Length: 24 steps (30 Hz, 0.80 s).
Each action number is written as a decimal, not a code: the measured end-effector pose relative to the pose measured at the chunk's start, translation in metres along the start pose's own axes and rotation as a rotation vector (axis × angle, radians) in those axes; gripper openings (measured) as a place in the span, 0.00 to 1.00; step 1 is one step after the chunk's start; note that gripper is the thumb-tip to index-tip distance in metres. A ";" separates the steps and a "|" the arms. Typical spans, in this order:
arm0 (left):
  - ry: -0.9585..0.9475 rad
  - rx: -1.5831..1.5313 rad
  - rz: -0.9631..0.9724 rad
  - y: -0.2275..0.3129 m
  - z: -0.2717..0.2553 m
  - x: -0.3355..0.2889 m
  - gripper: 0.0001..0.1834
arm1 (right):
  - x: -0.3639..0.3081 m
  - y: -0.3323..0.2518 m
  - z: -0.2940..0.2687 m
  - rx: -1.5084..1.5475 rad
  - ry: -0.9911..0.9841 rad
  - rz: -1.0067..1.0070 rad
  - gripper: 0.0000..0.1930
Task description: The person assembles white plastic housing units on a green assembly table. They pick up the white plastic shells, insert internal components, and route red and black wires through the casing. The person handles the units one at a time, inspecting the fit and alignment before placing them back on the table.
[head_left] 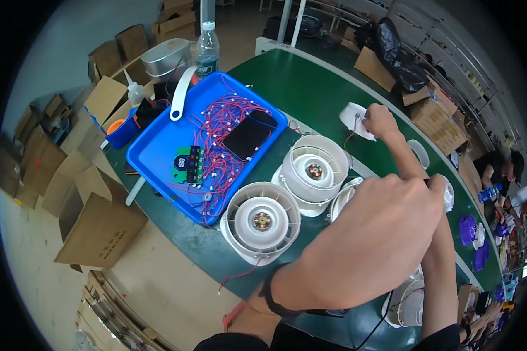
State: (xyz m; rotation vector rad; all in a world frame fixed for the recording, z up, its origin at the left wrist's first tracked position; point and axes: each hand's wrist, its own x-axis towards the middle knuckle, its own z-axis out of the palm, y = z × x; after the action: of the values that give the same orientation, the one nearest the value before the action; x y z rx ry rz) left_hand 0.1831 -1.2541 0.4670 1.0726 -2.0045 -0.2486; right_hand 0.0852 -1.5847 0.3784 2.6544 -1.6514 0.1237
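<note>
My left hand (372, 237), with a black band at the wrist, fills the near right of the view. Its fingers curl away from me, and whatever they grip is hidden behind the hand. Past it reaches my right arm; its hand (382, 121) pinches a white plastic part (352, 115) with a thin red wire, over the green tabletop. Two round white fan housings (240, 219) (334, 167) with copper-coloured motor centres stand left of my left hand. Part of another white housing (341, 202) shows behind that hand. A further white housing (413, 304) is partly covered by my arms.
A blue tray (158, 149) holds red wires, a green circuit board (187, 165) and a black rectangular item (249, 137). Behind it stands a water bottle (207, 52). A cardboard box (102, 222) sits left of the table. A person (498, 169) is at far right, near purple parts (468, 229).
</note>
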 end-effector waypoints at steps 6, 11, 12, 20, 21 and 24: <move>0.076 0.030 -0.080 -0.011 -0.018 -0.004 0.21 | -0.031 -0.042 -0.010 -0.004 0.119 -0.216 0.28; 0.082 -0.147 -0.255 -0.028 -0.032 -0.002 0.16 | -0.110 -0.030 -0.066 0.057 0.112 -0.425 0.14; 0.087 -0.198 -0.245 -0.031 -0.027 0.003 0.17 | -0.133 -0.021 -0.078 0.094 0.057 -0.371 0.12; 0.115 -0.134 -0.389 -0.035 -0.029 -0.001 0.17 | -0.277 -0.031 -0.085 0.293 -0.208 -0.851 0.27; 0.107 -0.152 -0.395 -0.032 -0.027 0.000 0.17 | -0.290 -0.034 -0.081 0.222 -0.330 -0.890 0.35; 0.024 -0.210 -0.357 -0.013 -0.026 0.012 0.17 | -0.318 -0.043 -0.057 0.267 -0.412 -0.926 0.43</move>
State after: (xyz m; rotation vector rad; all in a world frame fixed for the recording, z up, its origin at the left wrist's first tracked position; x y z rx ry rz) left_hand 0.2068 -1.2663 0.4839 1.2830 -1.7115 -0.6155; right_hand -0.0198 -1.2781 0.4133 3.5015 -0.2809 -0.2449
